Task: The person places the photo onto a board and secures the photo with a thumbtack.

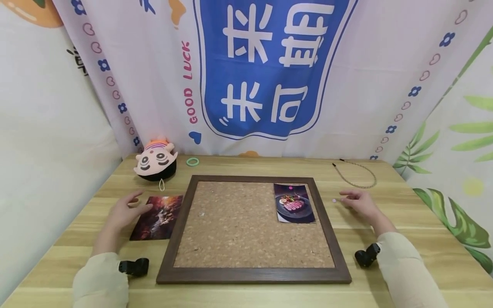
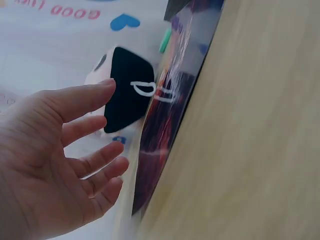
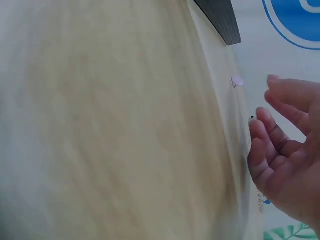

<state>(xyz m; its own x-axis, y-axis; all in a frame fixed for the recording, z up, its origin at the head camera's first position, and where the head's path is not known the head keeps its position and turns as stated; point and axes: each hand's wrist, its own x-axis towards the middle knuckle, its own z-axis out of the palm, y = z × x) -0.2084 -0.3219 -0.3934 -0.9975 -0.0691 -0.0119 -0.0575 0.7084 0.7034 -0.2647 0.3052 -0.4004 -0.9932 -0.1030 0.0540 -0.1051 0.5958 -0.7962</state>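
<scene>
A brown-framed cork board (image 1: 246,235) lies flat on the wooden table. A steak picture (image 1: 294,206) sits at its upper right, with a pink pushpin (image 1: 290,188) at the picture's top. Left of the frame is a dark red glossy print (image 1: 159,220). My left hand (image 1: 125,209) hovers by the print's left edge, fingers spread and loosely bent; in the left wrist view that hand (image 2: 65,160) holds nothing. To the board's right, a small pale pink pushpin (image 1: 334,200) lies just beyond the fingertips of my right hand (image 1: 362,204). Both pin (image 3: 237,81) and loosely curled fingers show apart in the right wrist view.
A plush toy (image 1: 157,161) with a white loop lies at the back left, near a green ring (image 1: 192,161). A thin cord (image 1: 369,171) curves across the back right. Printed cloth (image 1: 161,85) hangs behind the table.
</scene>
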